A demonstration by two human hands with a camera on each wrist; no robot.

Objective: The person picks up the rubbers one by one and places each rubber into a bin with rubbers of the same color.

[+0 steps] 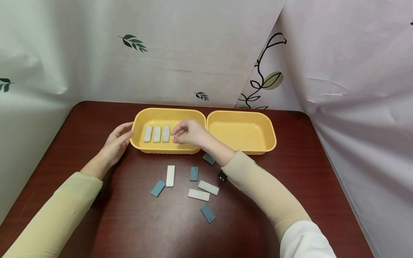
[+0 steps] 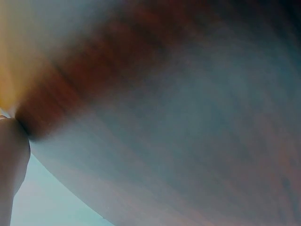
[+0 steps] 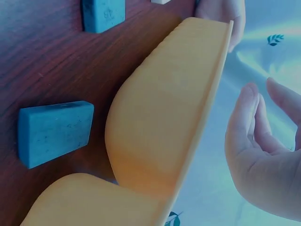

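Observation:
My left hand (image 1: 115, 145) rests its extended fingers and thumb against the left end of the left yellow tray (image 1: 171, 151). The left wrist view is blurred and shows only a bit of that hand (image 2: 11, 165) near something yellow. Over the same tray, my right hand (image 1: 190, 133) hovers with loosely bent fingers. Thumb and fingertips stand apart with nothing between them, as the right wrist view shows for the right hand (image 3: 263, 150). Three whitish rectangular blocks (image 1: 157, 134) lie in a row inside the tray, just left of the right hand.
A second yellow tray (image 1: 242, 133) adjoins the first on its right. In front, on the dark red table (image 1: 135, 222), lie three white blocks (image 1: 170, 176) and several blue blocks (image 1: 194, 173). One blue block (image 1: 209, 158) is partly hidden by the right forearm. A patterned curtain (image 1: 180, 53) hangs behind.

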